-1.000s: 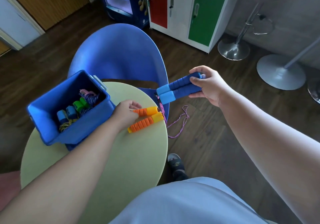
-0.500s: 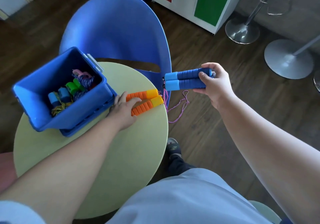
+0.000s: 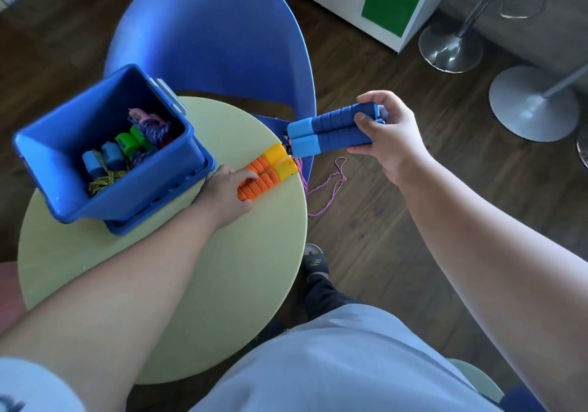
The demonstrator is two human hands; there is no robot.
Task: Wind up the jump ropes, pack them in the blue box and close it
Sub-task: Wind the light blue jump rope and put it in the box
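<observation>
Soft daylight, glare on chrome stool base (image 3: 450, 50), wide-angle edge bending, slight blur

We see the box (image 3: 95, 106) at the frame's left on the bench (image 3: 222, 268), wound ropes (image 3: 127, 153) inside it, and a chair (image 3: 206, 29) behind at top centre. Just right of the box our left hand (image 3: 226, 195) holds one handle pair (image 3: 270, 171) at the bench's right edge. Beyond that edge our right hand (image 3: 388, 138) holds another handle pair (image 3: 324, 130) over the floor (image 3: 413, 220).
</observation>
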